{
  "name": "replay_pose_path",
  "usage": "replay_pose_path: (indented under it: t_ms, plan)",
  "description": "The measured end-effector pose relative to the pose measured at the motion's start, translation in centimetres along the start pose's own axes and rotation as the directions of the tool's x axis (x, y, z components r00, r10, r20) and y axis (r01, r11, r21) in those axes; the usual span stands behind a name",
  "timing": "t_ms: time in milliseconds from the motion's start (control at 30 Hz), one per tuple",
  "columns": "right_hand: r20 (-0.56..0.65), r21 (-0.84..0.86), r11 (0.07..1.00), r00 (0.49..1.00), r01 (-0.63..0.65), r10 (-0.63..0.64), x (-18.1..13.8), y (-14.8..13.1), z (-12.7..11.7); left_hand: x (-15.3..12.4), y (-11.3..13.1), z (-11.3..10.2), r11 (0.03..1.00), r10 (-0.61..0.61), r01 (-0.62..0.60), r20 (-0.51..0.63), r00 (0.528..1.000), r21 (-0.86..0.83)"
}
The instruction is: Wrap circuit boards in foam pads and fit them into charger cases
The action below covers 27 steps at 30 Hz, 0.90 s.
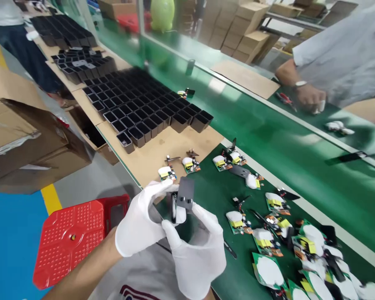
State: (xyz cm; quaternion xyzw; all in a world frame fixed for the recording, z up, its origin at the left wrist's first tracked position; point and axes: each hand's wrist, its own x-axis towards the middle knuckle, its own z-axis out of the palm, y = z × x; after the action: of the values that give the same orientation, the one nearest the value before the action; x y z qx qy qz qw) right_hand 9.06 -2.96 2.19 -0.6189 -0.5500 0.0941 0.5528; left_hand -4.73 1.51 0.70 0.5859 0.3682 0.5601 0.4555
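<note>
Surface [212, 196]: green mat beside a green conveyor belt [284, 137]; a cardboard sheet [156, 154] lies at its left end.
Housing array [143, 108]: rows of open black housings stand upright on the cardboard, well apart from both hands, up and to the left of them.
Board group [268, 237]: loose circuit boards with white pads and yellow parts lie scattered on the mat to the right of the hands; the nearest ones lie just beyond the fingertips.
Red stool [71, 237]: below and left of the hands, off the surface.
Left hand [140, 225]: white glove, fingers curled around the held assembly from the left; thumb and forefinger closed on it.
Right hand [196, 250]: white glove, fingers pinched on the lower right edge of the same assembly.
Black housing piece [185, 193]: held between both hands above the near edge of the surface; flat dark face turned toward the camera, long axis roughly upright, tilted slightly.
White part [176, 208]: sits just left of and touching the black piece, inside the left-hand grip; its exact form cannot be told.
Key relation: the black piece stands above the right fingertips and right of the left fingertips; both hands touch it, the left wrapping more of it.
Other person: a hand [309, 98] with a wristwatch works across the belt, well apart.
</note>
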Motion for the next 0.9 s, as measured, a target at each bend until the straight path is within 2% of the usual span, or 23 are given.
replay_pose_path:
  t_ms: [67, 167, 233, 300, 367, 467, 600, 900]
  plan:
    - [0.071, 0.134, 0.984, 0.991, -0.119, 0.111, 0.8, -0.6, 0.6, 0.9, 0.5, -1.2, 0.995, 0.038, -0.041, 0.041, 0.998, 0.093]
    - [0.198, 0.262, 0.899, 0.931, -0.352, 0.307, 2.9, -1.5, 0.9, 1.7, 1.4, -2.4, 0.971, 0.093, -0.114, 0.104, 0.990, 0.212]
    - [0.318, 0.337, 0.836, 0.888, -0.433, 0.332, 4.4, -1.8, 0.9, 1.7, 1.6, -2.6, 0.970, 0.129, -0.147, 0.101, 0.986, 0.194]
    - [0.439, 0.384, 0.780, 0.841, -0.494, 0.316, 5.5, -1.9, 1.0, 1.6, 1.5, -2.5, 0.978, 0.138, -0.145, 0.051, 0.989, 0.149]
    - [0.509, 0.404, 0.740, 0.804, -0.538, 0.306, 6.1, -1.9, 1.0, 1.5, 1.3, -2.2, 0.987, 0.129, -0.128, 0.002, 0.992, 0.101]
    - [0.549, 0.423, 0.705, 0.780, -0.569, 0.300, 6.0, -1.9, 1.1, 1.6, 1.3, -2.1, 0.993, 0.117, -0.116, -0.011, 0.993, 0.035]
    - [0.543, 0.411, 0.719, 0.784, -0.560, 0.300, 5.3, -1.6, 1.0, 1.8, 1.5, -2.1, 0.994, 0.101, -0.101, -0.002, 0.995, -0.034]
    - [0.521, 0.381, 0.770, 0.807, -0.512, 0.279, 4.8, -0.7, 0.4, 1.4, 1.0, -1.2, 0.996, 0.084, -0.085, -0.011, 0.996, -0.016]
